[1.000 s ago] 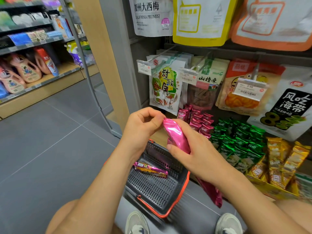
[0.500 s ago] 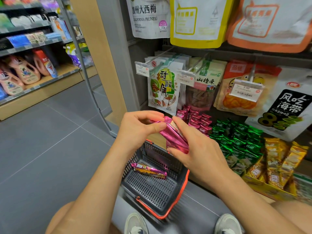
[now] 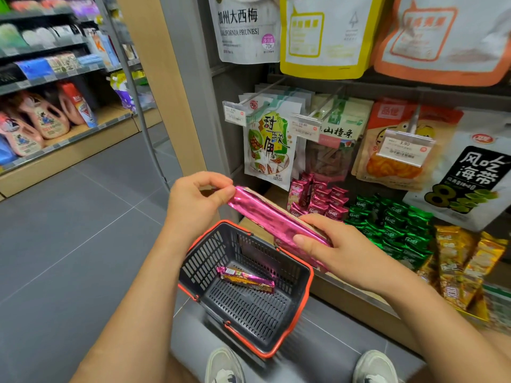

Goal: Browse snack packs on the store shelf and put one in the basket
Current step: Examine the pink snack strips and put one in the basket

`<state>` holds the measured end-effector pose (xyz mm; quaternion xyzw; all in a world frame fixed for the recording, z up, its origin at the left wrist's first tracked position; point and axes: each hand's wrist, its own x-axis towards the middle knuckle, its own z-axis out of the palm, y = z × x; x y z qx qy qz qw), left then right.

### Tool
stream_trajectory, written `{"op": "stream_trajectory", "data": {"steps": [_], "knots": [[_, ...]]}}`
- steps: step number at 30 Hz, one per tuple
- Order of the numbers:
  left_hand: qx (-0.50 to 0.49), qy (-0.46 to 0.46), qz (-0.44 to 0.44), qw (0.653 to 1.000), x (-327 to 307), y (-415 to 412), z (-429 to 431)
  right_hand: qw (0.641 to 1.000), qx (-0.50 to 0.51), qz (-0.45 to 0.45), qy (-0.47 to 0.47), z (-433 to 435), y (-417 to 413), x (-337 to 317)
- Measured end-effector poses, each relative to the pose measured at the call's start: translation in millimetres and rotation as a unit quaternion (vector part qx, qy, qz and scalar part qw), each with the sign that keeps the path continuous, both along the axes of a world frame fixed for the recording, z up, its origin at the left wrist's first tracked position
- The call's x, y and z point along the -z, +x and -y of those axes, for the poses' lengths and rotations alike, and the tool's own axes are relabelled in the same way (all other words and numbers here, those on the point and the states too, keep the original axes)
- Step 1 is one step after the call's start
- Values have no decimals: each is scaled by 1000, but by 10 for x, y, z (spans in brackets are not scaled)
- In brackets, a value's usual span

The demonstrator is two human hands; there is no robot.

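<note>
Both bare forearms reach forward from the bottom of the view and meet over the basket (image 3: 203,262). The left hand (image 3: 199,205) is raised with its knuckles arched, and its thumb and forefinger pinch the upper end of the pink snack pack (image 3: 265,217). The right hand (image 3: 343,250) lies lower and nearer the shelf (image 3: 354,302), palm turned inward; its thumb presses along the near face of the pack and its fingers (image 3: 318,218) curl round the far side, gripping the lower end. Held this way, the pack stretches in a slant from upper left to lower right, in the air above the basket's far rim and just in front of the shelf's small packs. It is long, flat and narrow, of glossy magenta foil that creases and catches the light, with a pale tan edge showing along its upper side; no print on it can be read. The basket is dark grey plastic with slotted walls and floor and an orange-red rim, and one wrapped snack bar (image 3: 246,279), purple and gold, lies on its floor. On the shelf sit heaps of small foil packs in red (image 3: 323,197), green (image 3: 392,225) and gold (image 3: 464,261), under soft hanging pouches (image 3: 269,150) on metal pegs.
</note>
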<state>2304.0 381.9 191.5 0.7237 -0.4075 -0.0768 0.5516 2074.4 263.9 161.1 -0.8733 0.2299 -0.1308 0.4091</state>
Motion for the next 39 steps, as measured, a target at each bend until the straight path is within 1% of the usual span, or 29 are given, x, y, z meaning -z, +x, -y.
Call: {"op": "stream_trajectory", "data": {"steps": [2, 5, 7, 10, 12, 14, 15, 17, 18, 19, 20, 23, 26, 28, 32, 36, 39], "knots": [[29, 41, 71, 996, 6, -38, 3, 1000, 9, 0, -21, 19, -29, -16], [117, 91, 174, 974, 41, -217, 34, 998, 28, 0, -52, 41, -67, -19], [167, 128, 231, 950, 89, -364, 71, 998, 35, 5, -56, 50, -80, -37], [198, 167, 345, 902, 170, -567, 137, 998, 38, 17, -54, 62, -116, -66], [224, 161, 369, 887, 212, -654, 178, 998, 51, 33, -21, 64, -147, -79], [239, 145, 348, 895, 246, -689, 204, 995, 74, 57, 33, 82, -179, -101], [238, 134, 324, 906, 264, -685, 215, 991, 81, 72, 74, 94, -204, -126], [220, 128, 248, 935, 288, -657, 222, 973, 63, 114, 189, 118, -270, -200], [209, 132, 216, 945, 298, -646, 228, 963, 47, 134, 228, 127, -306, -239], [201, 140, 195, 950, 309, -643, 243, 959, 36, 151, 237, 135, -334, -265], [199, 149, 177, 952, 322, -654, 259, 961, 35, 163, 223, 136, -350, -278], [217, 176, 105, 955, 355, -733, 311, 974, 67, 173, 130, 146, -349, -262], [228, 185, 67, 953, 390, -775, 328, 977, 62, 170, 114, 169, -371, -253], [233, 179, 71, 953, 407, -774, 331, 980, 48, 155, 117, 186, -397, -257], [249, 191, 108, 943, 445, -774, 354, 986, 23, 126, 102, 202, -432, -269], [262, 200, 120, 937, 473, -763, 381, 987, 32, 112, 107, 209, -440, -249], [267, 209, 115, 934, 479, -767, 404, 990, 48, 121, 58, 190, -437, -241]]}}
